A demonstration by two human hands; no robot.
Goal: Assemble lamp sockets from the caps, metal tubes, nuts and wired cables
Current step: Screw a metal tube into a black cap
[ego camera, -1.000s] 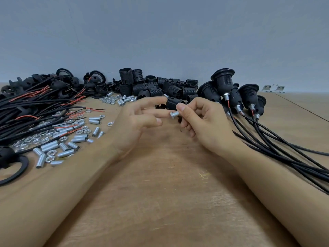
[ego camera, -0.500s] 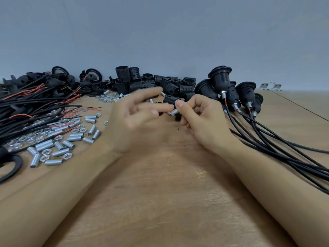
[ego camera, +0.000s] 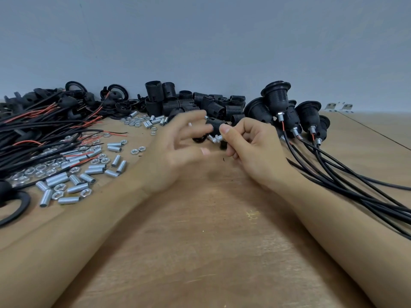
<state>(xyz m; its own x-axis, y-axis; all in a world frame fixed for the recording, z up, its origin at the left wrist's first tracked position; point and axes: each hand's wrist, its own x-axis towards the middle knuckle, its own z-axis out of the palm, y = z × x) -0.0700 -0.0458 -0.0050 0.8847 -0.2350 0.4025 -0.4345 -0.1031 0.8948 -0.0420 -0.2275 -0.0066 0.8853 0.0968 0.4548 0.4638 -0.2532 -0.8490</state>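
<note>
Right hand (ego camera: 251, 145) pinches short silver threaded metal tube (ego camera: 215, 138) with nut; left hand (ego camera: 178, 150) blurred, fingers spread, grip released. Risk: nut slips off tube, rolls beside loose silver nuts (ego camera: 57, 192) left of tube.

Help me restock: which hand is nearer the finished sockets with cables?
Right. The right hand sits just beside the finished sockets; the left hand is farther away, across it.
</note>
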